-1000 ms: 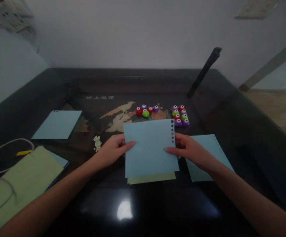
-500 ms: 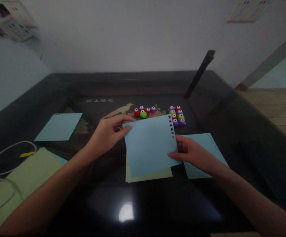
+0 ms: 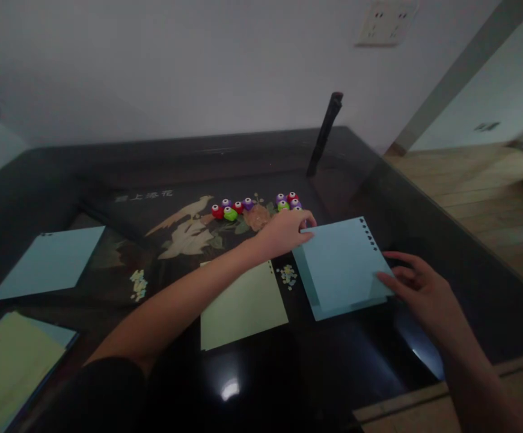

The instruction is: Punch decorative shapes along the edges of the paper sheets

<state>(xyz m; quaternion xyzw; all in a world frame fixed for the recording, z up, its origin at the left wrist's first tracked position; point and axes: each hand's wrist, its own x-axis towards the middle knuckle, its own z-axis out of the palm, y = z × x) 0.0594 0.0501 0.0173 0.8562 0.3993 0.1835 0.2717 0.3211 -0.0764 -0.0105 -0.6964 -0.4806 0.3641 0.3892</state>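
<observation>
Nearest the camera, at the lower left edge of the frame, a stack of pale green paper (image 3: 6, 361) lies on the dark glossy counter (image 3: 288, 385), with a blue sheet showing under its right edge. Just right of lower centre a single green sheet (image 3: 241, 307) lies flat, small holes along its upper right corner.

At the lower right, the right hand (image 3: 424, 291) rests at the right edge of a blue punched sheet (image 3: 340, 264). Its fingers are loosely spread, the fingertips touching the paper's edge; whether this grip pinches the sheet or only steadies it cannot be told. The blue punched sheet sits right of centre, squared over another blue sheet beneath it, whose edge shows along the bottom and left. A row of punched holes runs along its upper right edge.

The left hand (image 3: 284, 231) reaches across from the lower left, its arm passing over the green sheet's upper left corner. Its grip is closed lightly on the upper left corner of the blue punched sheet, fingers on top.

Between the green and blue sheets lies a small scatter of paper bits (image 3: 287, 275); another scatter (image 3: 139, 284) lies left of centre. At the left, a separate blue sheet (image 3: 49, 261) lies flat.

Farther back, two clusters of small coloured punches (image 3: 234, 207) sit in red, purple and green, the right cluster just beyond the left hand. At the far edge a dark stand (image 3: 324, 133) leans up against the wall.
</observation>
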